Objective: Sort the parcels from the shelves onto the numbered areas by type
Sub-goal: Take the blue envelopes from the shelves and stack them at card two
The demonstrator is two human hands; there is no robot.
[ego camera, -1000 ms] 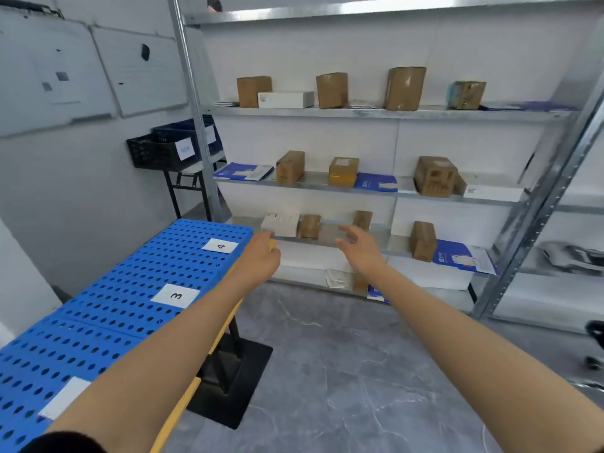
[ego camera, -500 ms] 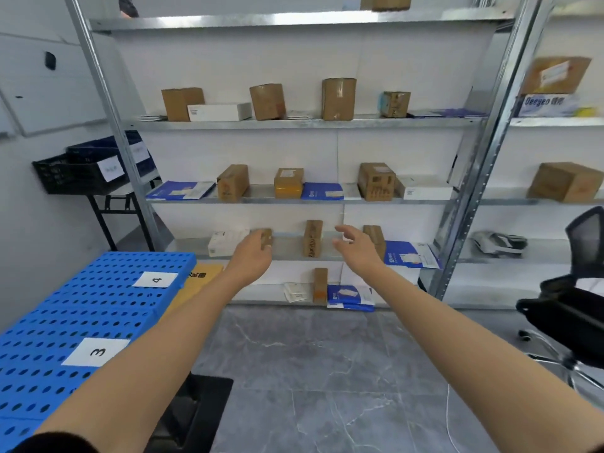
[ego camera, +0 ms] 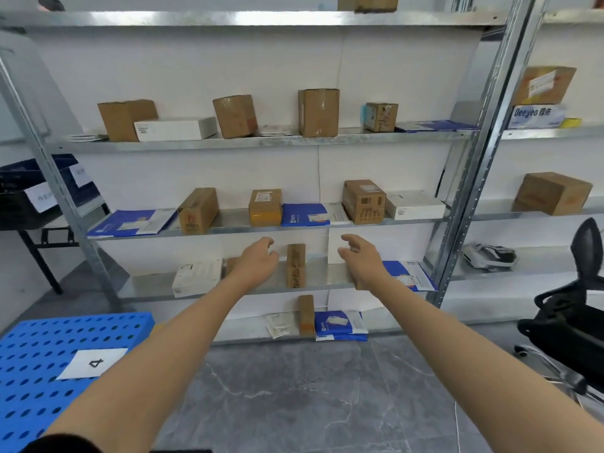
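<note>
a small parcel storeroom or sorting room, closer to a back office than a warehouse. slotted steel shelving (ego camera: pixel 470 178) along a white wall (ego camera: pixel 228 70) carries taped cardboard boxes (ego camera: pixel 318 112), blue mailer envelopes (ego camera: pixel 130 222) and white cartons (ego camera: pixel 175 129), several with shipping labels. nearby are a blue perforated plastic platform (ego camera: pixel 39 403) with a paper label (ego camera: pixel 93 363) reading 4, labelled black crates (ego camera: pixel 16 207), and a mesh office chair (ego camera: pixel 575 322) on a grey tile floor (ego camera: pixel 294 387).

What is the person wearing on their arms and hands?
Both forearms are bare. The left hand and right hand have no gloves, and no watch or bracelet shows. Only the edge of a black sleeve peeks in at the bottom, high on the left arm.
</note>
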